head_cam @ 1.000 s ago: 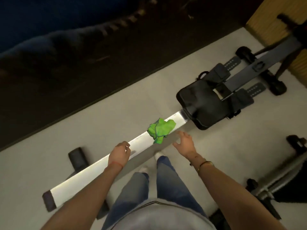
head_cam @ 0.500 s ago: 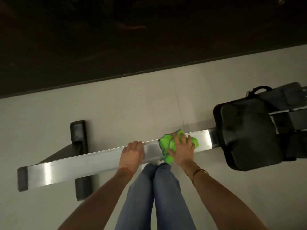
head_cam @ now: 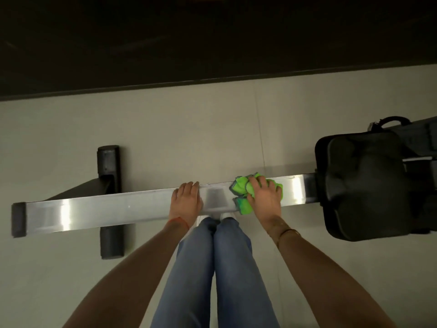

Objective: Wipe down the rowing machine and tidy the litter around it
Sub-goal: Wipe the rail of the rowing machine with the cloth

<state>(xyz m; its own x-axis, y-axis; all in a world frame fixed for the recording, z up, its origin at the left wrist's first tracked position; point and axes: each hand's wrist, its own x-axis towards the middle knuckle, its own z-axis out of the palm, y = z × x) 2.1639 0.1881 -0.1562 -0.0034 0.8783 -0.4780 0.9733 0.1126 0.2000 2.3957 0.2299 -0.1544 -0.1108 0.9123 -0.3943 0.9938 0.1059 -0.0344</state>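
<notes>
Head view, looking straight down: the rowing machine's rail (head_cam: 94,210), a long silvery beam, lies on the pale floor (head_cam: 189,138) with its long axis running left to right across the picture, tilted slightly so the right end sits higher in the frame. Its left end stops in a dark end cap (head_cam: 18,219); its right end runs under the black seat (head_cam: 364,185) near the right edge. A dark crossbar foot (head_cam: 108,162) passes under the rail near the left end, at right angles to it, sticking out on both sides.

The left hand (head_cam: 186,203) lies flat on the rail about midway along, palm down, fingers loosely spread and reaching to the far edge; it grasps nothing, only presses on the metal. A thin red thread circles that wrist.

The right hand (head_cam: 264,200) sits just right of it, nearer the seat, fingers curled over a bright green cloth (head_cam: 241,190) bunched against the rail. The cloth bulges out on both sides of the hand and hangs a little over the near edge. A thin bangle shows on that wrist.

Between the arms, two legs in blue jeans (head_cam: 212,268) stand close together, white shoe toes touching the rail's near side. A dark band (head_cam: 212,43) fills the top of the frame beyond the floor. No container shows.
</notes>
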